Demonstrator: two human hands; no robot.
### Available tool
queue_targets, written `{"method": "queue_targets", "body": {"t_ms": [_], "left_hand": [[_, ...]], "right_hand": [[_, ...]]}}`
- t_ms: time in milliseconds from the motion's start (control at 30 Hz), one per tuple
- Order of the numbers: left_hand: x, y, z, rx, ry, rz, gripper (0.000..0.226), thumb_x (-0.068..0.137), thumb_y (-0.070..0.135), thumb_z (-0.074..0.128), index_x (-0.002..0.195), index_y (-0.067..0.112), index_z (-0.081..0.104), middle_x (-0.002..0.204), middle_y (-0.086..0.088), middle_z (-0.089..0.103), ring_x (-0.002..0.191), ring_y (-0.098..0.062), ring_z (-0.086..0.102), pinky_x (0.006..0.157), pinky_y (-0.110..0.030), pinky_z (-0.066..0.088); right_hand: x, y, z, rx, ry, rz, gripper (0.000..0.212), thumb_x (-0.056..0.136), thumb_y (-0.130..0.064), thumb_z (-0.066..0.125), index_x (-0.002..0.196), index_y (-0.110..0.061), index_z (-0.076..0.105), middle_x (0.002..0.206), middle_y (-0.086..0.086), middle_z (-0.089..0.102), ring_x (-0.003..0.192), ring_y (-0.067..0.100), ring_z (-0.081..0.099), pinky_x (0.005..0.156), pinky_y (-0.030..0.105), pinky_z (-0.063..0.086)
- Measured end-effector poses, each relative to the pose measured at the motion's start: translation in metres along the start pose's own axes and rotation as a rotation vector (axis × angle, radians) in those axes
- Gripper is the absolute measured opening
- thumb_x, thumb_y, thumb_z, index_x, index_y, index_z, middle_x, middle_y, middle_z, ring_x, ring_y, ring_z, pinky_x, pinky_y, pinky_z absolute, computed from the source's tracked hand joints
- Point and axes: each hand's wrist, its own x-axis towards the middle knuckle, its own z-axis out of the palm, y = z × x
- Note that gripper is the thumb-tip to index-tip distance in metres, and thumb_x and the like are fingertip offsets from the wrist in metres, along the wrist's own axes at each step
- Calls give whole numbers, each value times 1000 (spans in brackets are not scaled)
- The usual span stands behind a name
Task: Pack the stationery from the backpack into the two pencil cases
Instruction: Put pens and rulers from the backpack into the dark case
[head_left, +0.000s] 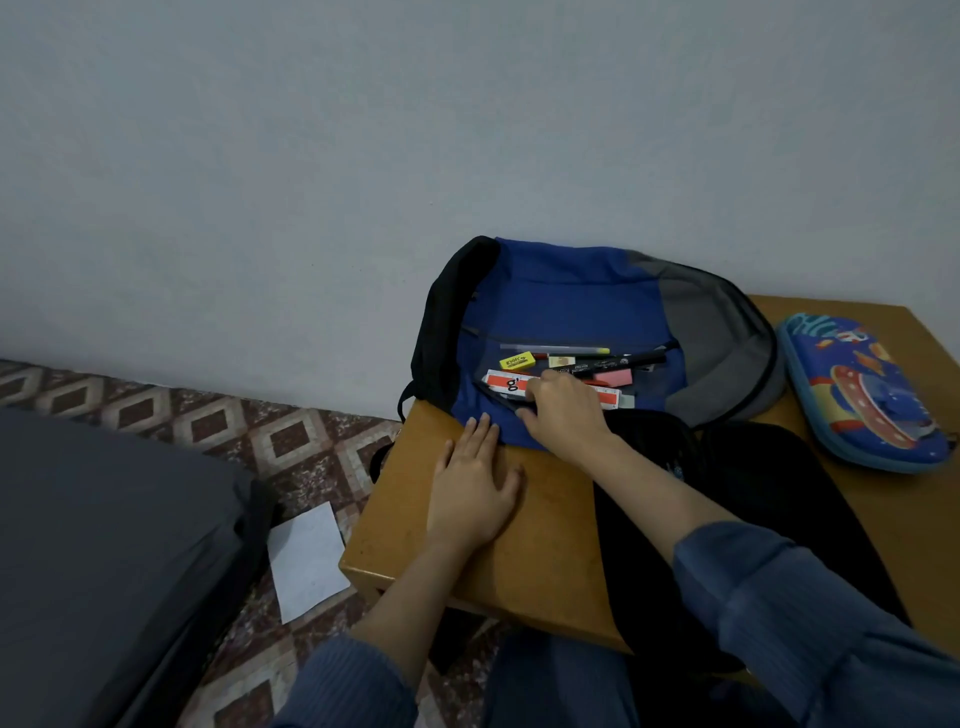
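Dim, flat indoor light w/ bluish cast, soft shadows, wide-angle bending at edges, slight blur.

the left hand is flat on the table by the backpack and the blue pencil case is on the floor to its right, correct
Not quite. The head view shows the blue pencil case lying on the table, right of the backpack, not on the floor. The left hand is indeed flat on the table by the backpack.

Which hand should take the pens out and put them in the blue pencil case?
Right. The right hand is on the stationery in the backpack, and the pencil case lies on that side. The left hand lies flat on the table, farther from it.
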Motion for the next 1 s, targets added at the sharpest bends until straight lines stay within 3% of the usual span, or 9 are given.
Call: {"method": "queue_targets", "body": {"t_ms": [300, 467, 567, 600, 667, 733, 767, 900, 1000], "left_hand": [[1, 0, 1, 15, -3, -6, 60, 96, 45, 35, 149, 20, 20, 157, 7, 12, 144, -5, 4, 116, -27, 0], [1, -4, 1, 13, -9, -10, 61, 96, 46, 35, 149, 20, 20, 157, 7, 13, 144, -5, 4, 116, -28, 1], [2, -5, 0, 16, -21, -12, 61, 96, 46, 36, 149, 19, 21, 157, 6, 13, 144, -6, 5, 117, -29, 3], [2, -5, 0, 23, -22, -10, 61, 96, 45, 36, 148, 18, 21, 157, 5, 14, 144, -7, 6, 117, -30, 5], [1, -2, 0, 59, -4, 11, 59, 97, 45, 35, 148, 18, 23, 156, 2, 18, 145, -11, 10, 117, -32, 10], [-1, 4, -2, 103, 6, 37, 55, 98, 42, 35, 147, 18, 25, 154, -2, 24, 144, -16, 16, 116, -35, 14], [-1, 9, -2, 122, -9, 39, 54, 98, 39, 35, 147, 17, 24, 154, -4, 26, 143, -18, 18, 116, -36, 14], [3, 37, -9, 33, -8, 2, 52, 99, 29, 37, 147, 15, 22, 151, -8, 31, 140, -22, 26, 116, -39, 14], [-5, 70, -7, -214, -38, 160, 54, 97, 38, 41, 146, 20, 27, 154, 1, 23, 141, -17, 22, 117, -37, 18]], "right_hand": [[0, -2, 3, 129, -36, 85, 20, 93, -13, 53, 110, -4, 57, 106, 13, 64, 97, 29, 60, 70, 33, 45], [2, 12, -17, 613, 72, 318, 9, 90, -8, 57, 96, -2, 57, 94, 19, 67, 88, 32, 64, 74, 39, 52], [-9, 25, -33, 985, 42, 453, 25, 85, 0, 63, 83, -14, 42, 93, 21, 61, 67, 25, 64, 55, 35, 58], [-16, 30, -38, 1086, 42, 470, 29, 84, 2, 63, 85, -16, 40, 96, 21, 59, 59, 21, 63, 48, 31, 57], [-31, 42, -51, 1197, 50, 470, 40, 85, 5, 61, 110, -16, 37, 101, 21, 60, 48, 15, 63, 44, 29, 56], [-48, 58, -63, 1224, 41, 470, 80, 85, 7, 59, 141, -31, 16, 98, 16, 64, 46, 11, 64, 45, 29, 56], [-58, 66, -69, 1208, 40, 464, 92, 85, 8, 58, 145, -37, 5, 94, 13, 65, 46, 11, 64, 46, 29, 56], [-80, 92, -82, 1150, 42, 498, 84, 83, 11, 58, 143, -33, 18, 90, 15, 66, 51, 18, 65, 52, 35, 59], [-94, 108, -87, 1077, 61, 532, 78, 85, 8, 59, 142, -30, 24, 97, 26, 64, 42, 16, 62, 46, 31, 57]]}}
